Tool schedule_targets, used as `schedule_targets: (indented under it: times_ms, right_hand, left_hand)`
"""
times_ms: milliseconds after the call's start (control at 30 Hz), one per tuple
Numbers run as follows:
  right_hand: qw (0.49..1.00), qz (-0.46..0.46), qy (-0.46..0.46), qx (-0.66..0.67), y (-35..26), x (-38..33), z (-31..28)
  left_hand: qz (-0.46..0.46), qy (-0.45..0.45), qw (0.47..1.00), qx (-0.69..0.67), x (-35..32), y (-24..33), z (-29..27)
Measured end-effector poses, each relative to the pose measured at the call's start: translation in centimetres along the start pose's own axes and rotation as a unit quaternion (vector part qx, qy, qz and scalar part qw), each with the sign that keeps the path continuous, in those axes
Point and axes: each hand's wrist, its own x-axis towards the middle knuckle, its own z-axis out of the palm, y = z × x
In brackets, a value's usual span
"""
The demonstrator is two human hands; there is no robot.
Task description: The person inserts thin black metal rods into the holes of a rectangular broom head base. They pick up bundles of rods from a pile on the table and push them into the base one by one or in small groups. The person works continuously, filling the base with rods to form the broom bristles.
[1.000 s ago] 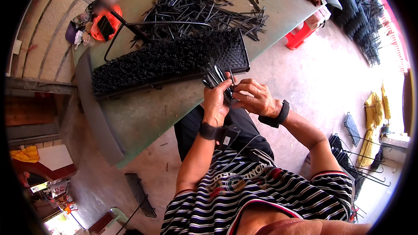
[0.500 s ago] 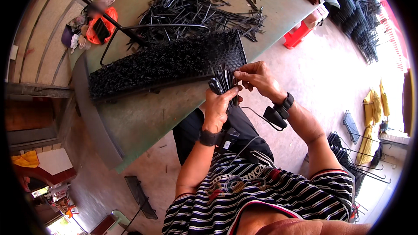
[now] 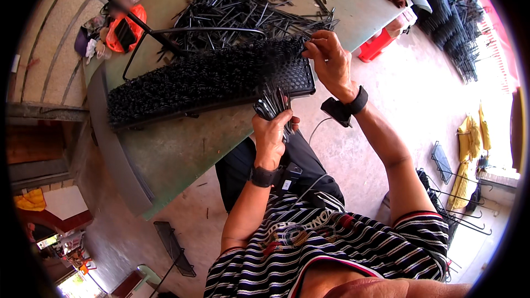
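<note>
My left hand (image 3: 271,132) is closed tight around a bundle of thin black pins (image 3: 273,102), just off the near edge of the black studded panel (image 3: 204,77). My right hand (image 3: 327,58) pinches, fingertips together, at the panel's far right corner. Half a second ago that hand was down beside the bundle; now it has reached up to the panel. Beyond the panel a heap of loose black pins (image 3: 243,5) covers the green table (image 3: 182,143), and a red crate (image 3: 378,44) sits on the floor to my right.
</note>
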Motion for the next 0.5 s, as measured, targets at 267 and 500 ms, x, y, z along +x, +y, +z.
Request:
schedule_targets:
  times_ms: [267, 500]
  right_hand:
    - [1.0, -0.007, -0.009, -0.027, 0.5, 0.5, 0.7]
    - [0.969, -0.109, -0.085, -0.207, 1.1, 0.9, 0.1]
  left_hand:
    - [0.011, 0.016, 0.999, -0.026, 0.0, 0.0, -0.2]
    - [0.013, 0.027, 0.999, -0.032, -0.2, 0.4, 0.0]
